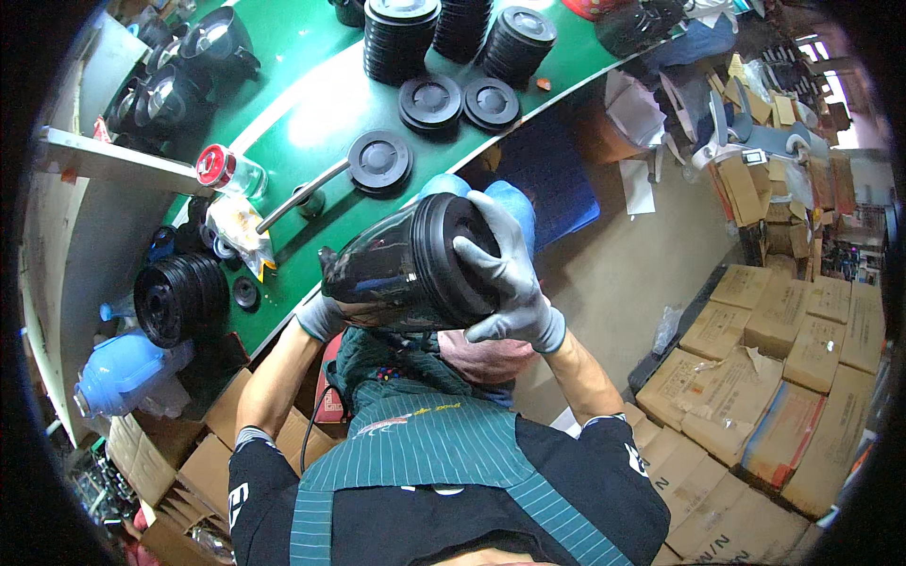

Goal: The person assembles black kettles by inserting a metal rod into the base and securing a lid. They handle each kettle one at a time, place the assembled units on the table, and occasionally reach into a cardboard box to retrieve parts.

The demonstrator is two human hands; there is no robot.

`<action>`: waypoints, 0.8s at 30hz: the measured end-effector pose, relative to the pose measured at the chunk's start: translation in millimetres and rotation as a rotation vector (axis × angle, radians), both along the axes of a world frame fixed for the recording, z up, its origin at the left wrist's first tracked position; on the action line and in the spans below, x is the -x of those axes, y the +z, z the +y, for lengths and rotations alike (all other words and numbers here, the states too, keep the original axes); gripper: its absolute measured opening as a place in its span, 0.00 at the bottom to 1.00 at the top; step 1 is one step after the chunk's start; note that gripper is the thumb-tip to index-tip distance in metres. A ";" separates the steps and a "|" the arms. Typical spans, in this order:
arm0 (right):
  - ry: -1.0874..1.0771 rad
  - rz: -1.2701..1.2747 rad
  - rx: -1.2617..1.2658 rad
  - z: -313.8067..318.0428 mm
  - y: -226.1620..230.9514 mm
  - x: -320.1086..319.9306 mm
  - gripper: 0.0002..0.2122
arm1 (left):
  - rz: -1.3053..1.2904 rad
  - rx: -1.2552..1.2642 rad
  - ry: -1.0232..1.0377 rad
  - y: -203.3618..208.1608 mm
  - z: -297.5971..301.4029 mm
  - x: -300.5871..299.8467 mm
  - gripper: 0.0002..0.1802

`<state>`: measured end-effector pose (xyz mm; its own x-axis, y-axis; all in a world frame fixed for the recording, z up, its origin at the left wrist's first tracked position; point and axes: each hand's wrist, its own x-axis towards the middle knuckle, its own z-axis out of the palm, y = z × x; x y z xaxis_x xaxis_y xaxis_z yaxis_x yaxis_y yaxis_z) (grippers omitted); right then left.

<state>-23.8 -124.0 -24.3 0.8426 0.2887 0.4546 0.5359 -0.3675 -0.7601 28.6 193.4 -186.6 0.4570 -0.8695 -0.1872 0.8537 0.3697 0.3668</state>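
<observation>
Between my two hands is a dark, glossy jug (382, 269), tilted on its side above my lap. Its wide round black end with ribbed edges (458, 259) faces right. My right hand (517, 283), in a grey glove, is closed around that end, with thumb and fingers spread over the rim. My left hand (324, 317), also gloved, supports the jug from below at its left side; most of its fingers are hidden behind it. Just beyond the jug, a flat black disc-shaped lid (379, 162) lies on the green workbench (311, 94) beside a metal rod (302, 196).
Stacks of black lids (401, 42) stand at the bench's far side. More dark jugs (215, 42) sit at far left. A red-lidded clear jar (245, 174) and ribbed black discs (179, 297) are left of me. Cardboard boxes (722, 391) cover the right floor.
</observation>
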 end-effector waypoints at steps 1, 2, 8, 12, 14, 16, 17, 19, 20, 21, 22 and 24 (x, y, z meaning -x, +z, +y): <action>-0.009 -0.009 0.007 -1.7 1.4 7.2 0.50 | 0.112 0.173 -0.056 8.3 -1.8 -0.3 0.36; -0.019 -0.019 0.008 -3.3 2.6 14.1 0.49 | -0.020 0.142 -0.055 14.4 -5.7 -0.4 0.38; -0.086 0.089 -0.175 -2.2 8.6 47.6 0.51 | -0.588 -0.328 0.087 28.7 -5.6 8.4 0.47; -0.015 0.272 -0.404 -3.0 27.5 59.6 0.53 | -0.518 -0.373 0.242 27.7 -6.5 12.5 0.38; -0.185 0.376 -0.369 2.0 38.2 65.8 0.57 | -0.455 -0.491 0.319 33.0 -11.9 14.5 0.34; -0.242 0.473 -0.437 2.5 46.0 67.6 0.55 | -0.795 -0.616 0.525 44.3 -18.7 16.3 0.25; -0.225 0.566 -0.445 1.9 48.7 70.5 0.54 | -0.846 -0.695 0.535 51.9 -20.6 16.6 0.25; -0.229 0.522 -0.514 5.1 46.4 72.7 0.53 | -0.897 -0.723 0.511 65.1 -25.8 15.8 0.25; -0.222 0.495 -0.552 7.3 42.6 73.5 0.53 | -0.922 -0.736 0.500 69.5 -27.2 13.4 0.25; -0.264 0.465 -0.549 10.9 37.7 76.2 0.53 | -0.976 -0.782 0.454 71.2 -26.4 12.0 0.25; -0.275 0.424 -0.532 14.1 32.1 77.7 0.53 | -1.011 -0.777 0.408 69.8 -24.0 9.2 0.25; -0.278 0.323 -0.542 20.4 20.7 77.9 0.52 | -1.052 -0.716 0.313 57.0 -15.6 4.6 0.25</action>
